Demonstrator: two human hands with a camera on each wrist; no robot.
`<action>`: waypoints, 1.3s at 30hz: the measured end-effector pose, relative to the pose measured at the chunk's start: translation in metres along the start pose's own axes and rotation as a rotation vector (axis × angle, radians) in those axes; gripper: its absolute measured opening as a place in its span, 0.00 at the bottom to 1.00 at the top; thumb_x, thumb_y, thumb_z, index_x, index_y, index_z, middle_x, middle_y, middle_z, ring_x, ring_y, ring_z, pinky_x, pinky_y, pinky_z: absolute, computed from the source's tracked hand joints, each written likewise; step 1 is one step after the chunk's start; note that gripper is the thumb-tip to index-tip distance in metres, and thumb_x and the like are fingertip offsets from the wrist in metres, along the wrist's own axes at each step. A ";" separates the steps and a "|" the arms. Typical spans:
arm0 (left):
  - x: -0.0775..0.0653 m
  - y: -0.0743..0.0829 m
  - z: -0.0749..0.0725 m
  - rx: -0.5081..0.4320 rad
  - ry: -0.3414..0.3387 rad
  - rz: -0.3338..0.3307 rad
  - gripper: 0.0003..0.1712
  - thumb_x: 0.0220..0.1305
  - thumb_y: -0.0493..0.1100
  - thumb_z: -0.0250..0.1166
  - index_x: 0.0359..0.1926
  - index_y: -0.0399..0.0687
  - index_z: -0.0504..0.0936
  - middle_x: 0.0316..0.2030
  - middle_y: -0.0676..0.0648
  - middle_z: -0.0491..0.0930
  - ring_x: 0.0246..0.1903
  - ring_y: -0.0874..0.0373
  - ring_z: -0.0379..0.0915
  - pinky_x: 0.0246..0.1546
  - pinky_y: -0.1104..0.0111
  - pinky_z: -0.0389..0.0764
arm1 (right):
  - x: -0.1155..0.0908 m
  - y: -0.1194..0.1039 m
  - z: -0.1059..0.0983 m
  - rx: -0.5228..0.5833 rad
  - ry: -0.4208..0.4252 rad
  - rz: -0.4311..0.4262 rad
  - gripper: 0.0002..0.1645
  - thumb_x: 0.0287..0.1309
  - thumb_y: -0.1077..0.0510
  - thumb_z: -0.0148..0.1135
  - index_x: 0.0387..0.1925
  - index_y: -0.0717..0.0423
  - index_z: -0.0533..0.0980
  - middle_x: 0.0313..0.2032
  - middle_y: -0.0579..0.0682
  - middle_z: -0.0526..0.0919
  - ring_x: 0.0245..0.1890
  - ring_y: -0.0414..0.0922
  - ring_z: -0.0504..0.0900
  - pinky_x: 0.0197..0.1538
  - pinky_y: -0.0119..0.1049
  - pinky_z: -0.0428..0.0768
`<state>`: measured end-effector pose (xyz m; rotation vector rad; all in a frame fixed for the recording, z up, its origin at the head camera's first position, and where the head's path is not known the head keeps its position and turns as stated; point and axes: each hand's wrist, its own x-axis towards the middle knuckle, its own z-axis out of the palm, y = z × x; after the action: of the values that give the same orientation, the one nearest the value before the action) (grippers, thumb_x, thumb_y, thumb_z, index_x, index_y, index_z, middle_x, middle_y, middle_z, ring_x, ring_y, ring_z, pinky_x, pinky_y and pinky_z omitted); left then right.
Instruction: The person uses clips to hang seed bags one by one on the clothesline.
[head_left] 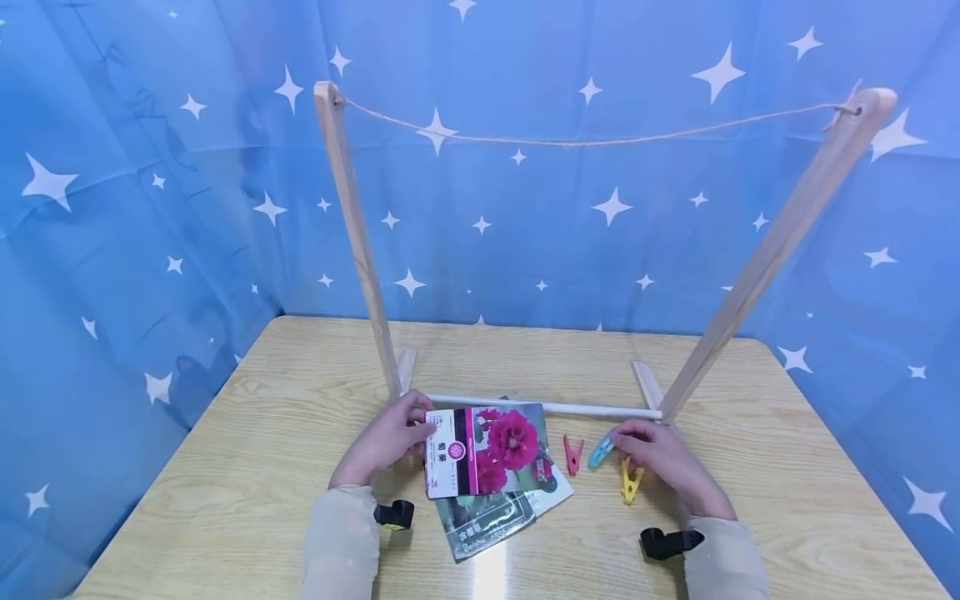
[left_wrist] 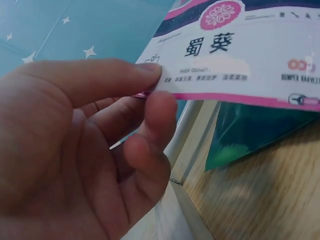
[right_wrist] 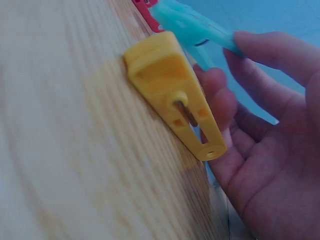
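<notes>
Left grip: my left hand (head_left: 386, 437) pinched the pink flower seed packet (head_left: 483, 450) by its left edge, thumb (left_wrist: 107, 75) on top and a finger beneath, and held it raised a little off the bench (head_left: 262, 467).
Right grip: my right hand (head_left: 660, 458) had its fingers round the blue clip (head_left: 601, 450); I judged it taken up, as the right wrist view showed it off the wood against my fingers.
Other clips: the yellow clip (right_wrist: 175, 95) lay on the bench just beside my right hand, and the red clip (head_left: 573, 455) lay between the packets and that hand.
Other packets: two more seed packets (head_left: 495, 512) lay flat under the raised one.
Line: the string (head_left: 585, 140) between the two wooden posts (head_left: 352, 225) carried nothing.
Progress: I judged the work at its start, with one packet and one clip in hand and nothing hung.
Left: I judged every packet yet to be clipped to the string.
</notes>
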<state>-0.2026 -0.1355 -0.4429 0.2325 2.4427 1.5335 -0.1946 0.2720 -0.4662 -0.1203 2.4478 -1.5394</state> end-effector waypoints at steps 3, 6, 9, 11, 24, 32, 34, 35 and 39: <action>0.000 0.001 0.000 -0.001 -0.005 0.015 0.12 0.59 0.40 0.58 0.44 0.53 0.70 0.34 0.48 0.77 0.28 0.49 0.75 0.24 0.61 0.74 | -0.001 -0.001 -0.002 0.059 0.007 0.007 0.21 0.58 0.47 0.55 0.42 0.61 0.74 0.32 0.60 0.76 0.27 0.48 0.76 0.31 0.40 0.76; -0.001 0.002 0.000 0.022 -0.001 0.018 0.13 0.60 0.42 0.59 0.47 0.57 0.74 0.33 0.48 0.76 0.28 0.49 0.74 0.25 0.59 0.74 | -0.002 -0.002 -0.003 0.117 0.000 0.001 0.22 0.58 0.48 0.55 0.42 0.64 0.72 0.32 0.62 0.75 0.27 0.49 0.75 0.31 0.41 0.77; -0.001 0.002 0.001 0.037 0.001 0.015 0.14 0.60 0.44 0.59 0.48 0.61 0.76 0.33 0.48 0.75 0.29 0.49 0.72 0.26 0.60 0.74 | -0.003 -0.003 -0.004 0.152 0.023 -0.010 0.23 0.58 0.47 0.54 0.43 0.65 0.71 0.33 0.63 0.74 0.28 0.50 0.75 0.31 0.42 0.76; -0.002 0.003 0.001 0.033 0.004 0.011 0.14 0.60 0.44 0.58 0.47 0.62 0.77 0.32 0.48 0.75 0.29 0.48 0.72 0.25 0.60 0.74 | -0.004 -0.003 -0.005 0.156 0.058 -0.021 0.24 0.59 0.47 0.53 0.43 0.65 0.70 0.35 0.62 0.74 0.30 0.50 0.75 0.33 0.42 0.76; 0.000 0.009 0.001 0.015 0.086 0.066 0.07 0.62 0.43 0.56 0.40 0.55 0.77 0.31 0.49 0.76 0.28 0.53 0.73 0.28 0.60 0.74 | -0.006 -0.007 -0.006 0.328 0.232 -0.130 0.23 0.65 0.48 0.43 0.42 0.67 0.65 0.37 0.51 0.72 0.39 0.45 0.72 0.36 0.37 0.75; -0.001 0.015 -0.001 -0.038 0.119 0.054 0.06 0.61 0.44 0.57 0.39 0.53 0.76 0.32 0.49 0.77 0.29 0.55 0.74 0.31 0.61 0.75 | -0.003 -0.009 -0.004 0.427 0.296 -0.226 0.17 0.66 0.50 0.42 0.41 0.62 0.66 0.39 0.49 0.75 0.43 0.50 0.73 0.35 0.36 0.75; -0.002 0.017 0.000 -0.053 0.134 0.059 0.06 0.60 0.44 0.58 0.39 0.53 0.76 0.32 0.49 0.77 0.29 0.54 0.74 0.31 0.61 0.75 | -0.003 -0.010 -0.004 0.451 0.314 -0.241 0.16 0.65 0.51 0.44 0.41 0.62 0.66 0.38 0.51 0.75 0.41 0.50 0.74 0.33 0.37 0.76; -0.002 0.018 0.000 -0.056 0.143 0.071 0.06 0.60 0.44 0.58 0.39 0.53 0.76 0.32 0.49 0.78 0.29 0.55 0.74 0.31 0.61 0.75 | -0.004 -0.012 -0.004 0.441 0.316 -0.236 0.17 0.65 0.51 0.44 0.42 0.62 0.66 0.38 0.51 0.75 0.40 0.50 0.74 0.33 0.37 0.76; -0.002 0.023 0.000 -0.073 0.174 0.109 0.07 0.60 0.44 0.59 0.40 0.51 0.76 0.30 0.49 0.78 0.28 0.55 0.76 0.31 0.61 0.77 | -0.006 -0.019 -0.003 0.457 0.350 -0.230 0.19 0.64 0.51 0.47 0.44 0.65 0.66 0.37 0.54 0.74 0.38 0.48 0.74 0.32 0.36 0.76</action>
<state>-0.2005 -0.1256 -0.4220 0.2303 2.5364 1.7542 -0.1906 0.2678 -0.4467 -0.0518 2.3051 -2.3555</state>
